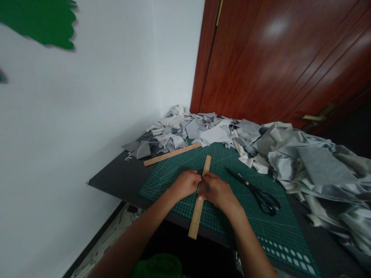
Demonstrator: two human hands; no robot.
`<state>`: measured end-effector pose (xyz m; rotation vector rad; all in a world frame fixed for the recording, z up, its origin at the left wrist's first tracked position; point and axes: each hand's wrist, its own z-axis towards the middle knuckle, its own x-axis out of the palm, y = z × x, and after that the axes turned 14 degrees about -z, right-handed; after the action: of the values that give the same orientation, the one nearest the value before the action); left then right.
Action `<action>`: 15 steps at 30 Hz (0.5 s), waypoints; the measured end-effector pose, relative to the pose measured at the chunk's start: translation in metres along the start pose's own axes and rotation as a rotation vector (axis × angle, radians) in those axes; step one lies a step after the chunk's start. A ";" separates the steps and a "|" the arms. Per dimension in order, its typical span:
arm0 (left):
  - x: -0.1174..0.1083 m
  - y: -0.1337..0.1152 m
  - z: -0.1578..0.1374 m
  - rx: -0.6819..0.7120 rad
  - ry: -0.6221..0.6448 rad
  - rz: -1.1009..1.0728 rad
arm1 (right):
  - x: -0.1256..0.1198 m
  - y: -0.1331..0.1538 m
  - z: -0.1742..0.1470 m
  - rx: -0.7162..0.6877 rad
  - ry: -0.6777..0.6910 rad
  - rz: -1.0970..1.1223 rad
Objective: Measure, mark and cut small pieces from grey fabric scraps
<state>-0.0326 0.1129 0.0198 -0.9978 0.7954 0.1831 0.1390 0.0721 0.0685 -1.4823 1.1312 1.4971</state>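
A wooden ruler [197, 216] lies lengthwise on the green cutting mat [176, 200], its near end sticking out past the table's front edge. My right hand [218, 190] grips the ruler around its middle, the thumb on the near side and the fingers farther up. Against the ruler's left edge is my left hand [188, 183], its fingers curled closed; whatever they may hold is hidden. Black-handled scissors [256, 193] rest on the mat to the right, blades partly crossed and pointing away to the left.
A second wooden ruler [172, 154] lies at the mat's far left edge. Grey and white fabric scraps [176, 131] pile along the back, with a larger fabric heap [321, 162] at right. A white wall [116, 96] and a brown door [261, 58] bound the dark table [118, 175].
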 end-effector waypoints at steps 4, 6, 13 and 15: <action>-0.001 -0.003 -0.001 -0.001 0.009 0.008 | 0.005 -0.004 0.000 0.000 0.009 -0.002; -0.002 -0.005 -0.001 -0.005 0.013 0.007 | 0.006 -0.004 0.000 0.004 0.018 0.000; -0.002 -0.008 -0.001 -0.013 0.017 0.000 | 0.004 -0.004 -0.005 -0.014 -0.022 0.004; -0.003 -0.009 -0.001 -0.015 0.019 -0.003 | 0.003 -0.004 -0.005 -0.012 -0.012 0.011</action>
<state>-0.0311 0.1078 0.0274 -1.0161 0.8115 0.1777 0.1443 0.0690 0.0649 -1.4752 1.1269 1.5213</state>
